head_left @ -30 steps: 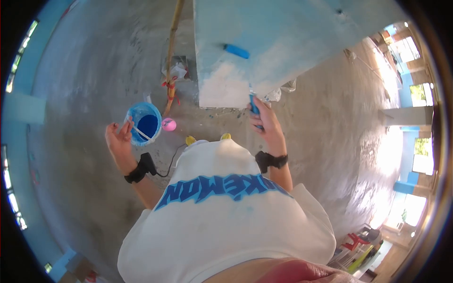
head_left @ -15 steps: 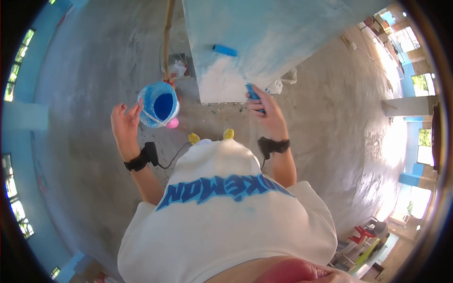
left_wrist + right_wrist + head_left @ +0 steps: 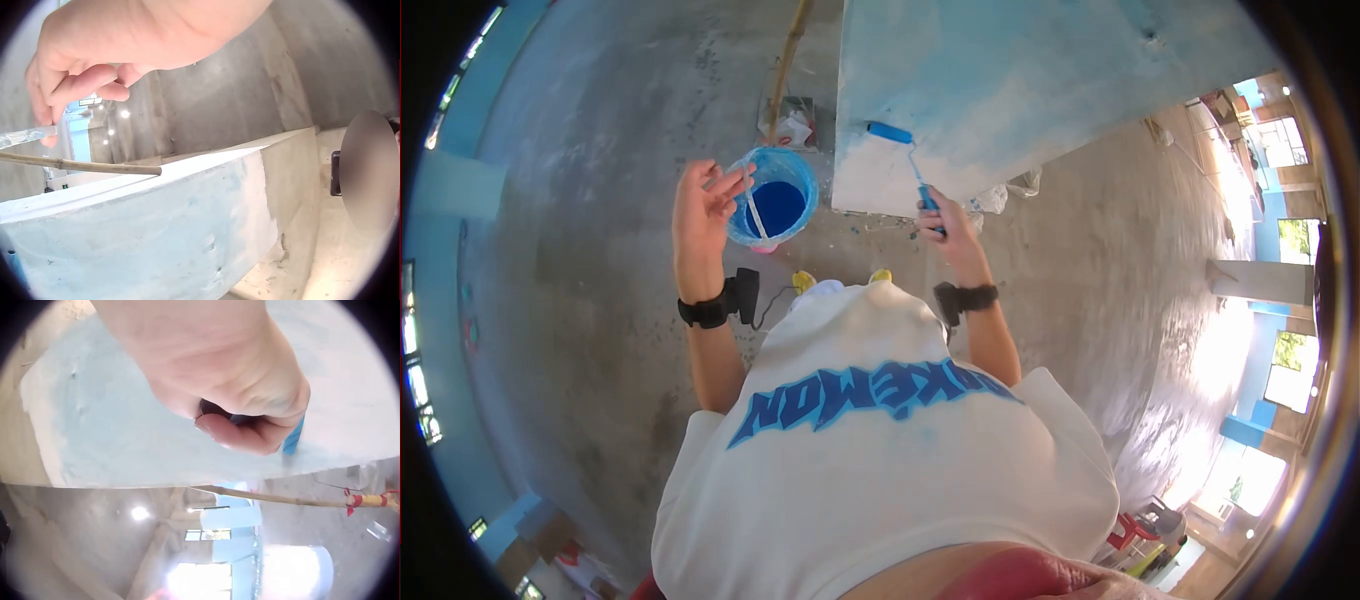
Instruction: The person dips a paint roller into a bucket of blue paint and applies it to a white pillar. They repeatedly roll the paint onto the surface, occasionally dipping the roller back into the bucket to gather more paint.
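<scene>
Shirt [image 3: 880, 470] first, because it is nearest: it is white with big blue letters, and it is filling the low part of the head view. Two yellow shoe tips [image 3: 803, 281] are peeking out just past it.

The left hand [image 3: 703, 205] is holding the thin white handle [image 3: 753, 212] of the paint bucket [image 3: 775, 195]. The fingers are curling round the handle, and the left wrist view is showing them pinching a clear strip [image 3: 28, 135]. The bucket is hanging in the air, just left of the pillar, and dark blue paint is sitting inside it.

The right hand [image 3: 940, 222] is gripping the blue handle of the paint roller [image 3: 890, 133], with the fingers wrapping tight round it. The roller head is touching the pillar [image 3: 1020, 80], where the blue part is meeting the white part.

Farther off, a bamboo pole [image 3: 788, 60] is leaning near the pillar's left side. The gray concrete floor [image 3: 600, 150] is spreading out all around.

I think the bucket could tip, because only a few fingers are holding that thin handle and the bucket is swinging free. Then blue paint could be spilling on the floor or the shoes. The roller could also be dripping down the white part.
</scene>
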